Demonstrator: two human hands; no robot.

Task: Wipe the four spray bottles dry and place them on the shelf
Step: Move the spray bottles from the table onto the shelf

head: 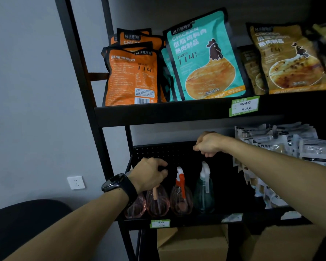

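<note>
Several spray bottles stand in a row on the lower black shelf [177,222]. From the left: a pink bottle [135,209], partly hidden by my wrist; a second pink bottle [157,201]; a pink bottle with a red and white sprayer [181,194]; and a dark green bottle with a white sprayer [204,193]. My left hand [150,175], with a black watch on the wrist, has its fingers curled over the head of the second pink bottle. My right hand [207,145] hovers above the green bottle, loosely curled, holding nothing that I can see.
Orange, teal and brown chicken packets [205,59] fill the upper shelf. White sachets [282,147] pile at the right of the lower shelf. Cardboard boxes [192,243] sit beneath. A black chair back [21,223] is at lower left, a wall socket [76,182] beside the frame.
</note>
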